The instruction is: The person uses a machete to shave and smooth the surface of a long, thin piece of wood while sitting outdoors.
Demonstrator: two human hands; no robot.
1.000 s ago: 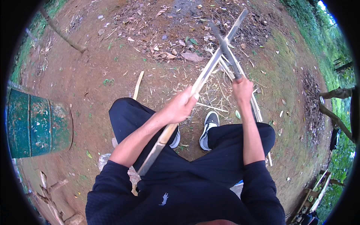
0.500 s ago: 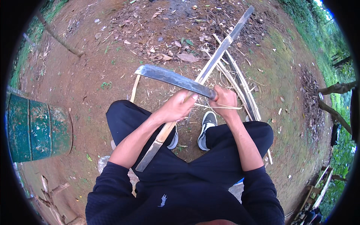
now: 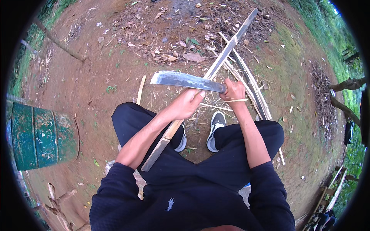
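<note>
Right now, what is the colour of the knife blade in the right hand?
The knife blade is bluish grey with paler patches; the head view shows it.

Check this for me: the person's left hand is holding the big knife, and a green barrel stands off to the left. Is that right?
Not quite: the right hand holds the big knife; the left hand holds the long strip. The head view shows it. The green barrel does stand off to the left.

Right hand (image 3: 234, 91) holds machete (image 3: 185, 80) across bamboo strip (image 3: 221, 62), perhaps touching it.
</note>
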